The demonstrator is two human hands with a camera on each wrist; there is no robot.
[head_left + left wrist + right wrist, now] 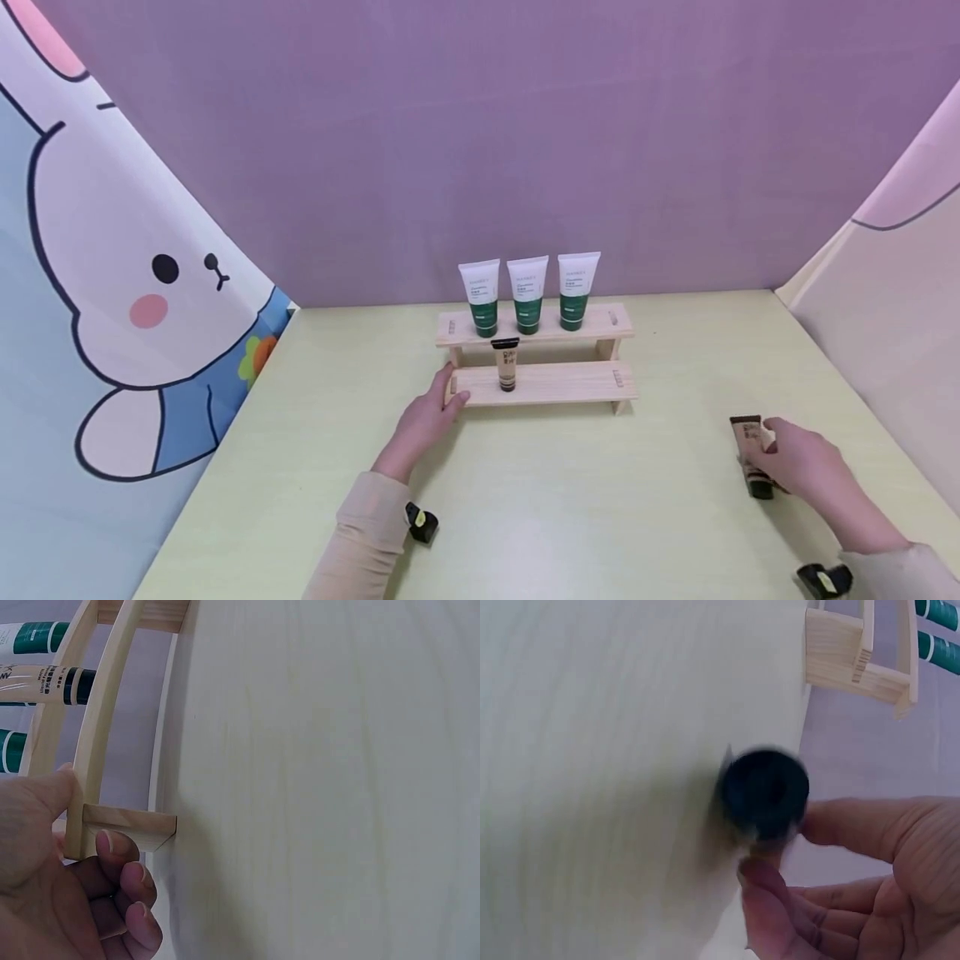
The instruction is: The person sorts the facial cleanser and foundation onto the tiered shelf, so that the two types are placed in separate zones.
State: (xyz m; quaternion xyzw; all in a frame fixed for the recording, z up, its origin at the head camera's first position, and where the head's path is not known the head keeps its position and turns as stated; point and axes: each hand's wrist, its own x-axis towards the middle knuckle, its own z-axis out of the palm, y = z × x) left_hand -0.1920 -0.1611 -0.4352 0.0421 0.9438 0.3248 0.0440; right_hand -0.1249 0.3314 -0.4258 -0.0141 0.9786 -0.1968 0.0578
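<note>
My left hand grips the left end of the lower step of a two-step wooden rack; in the left wrist view its thumb lies along the step's front and the fingers curl beneath. At the right of the table my right hand pinches a beige squeeze tube with a black cap, between thumb and fingers. The right wrist view looks onto the round end of the black cap. A similar beige tube stands cap-down on the lower step.
Three white-and-green tubes stand in a row on the rack's upper step. The pale table ends at a purple backdrop. A bunny-print cloth hangs along the left side. Small black devices sit at both wrists.
</note>
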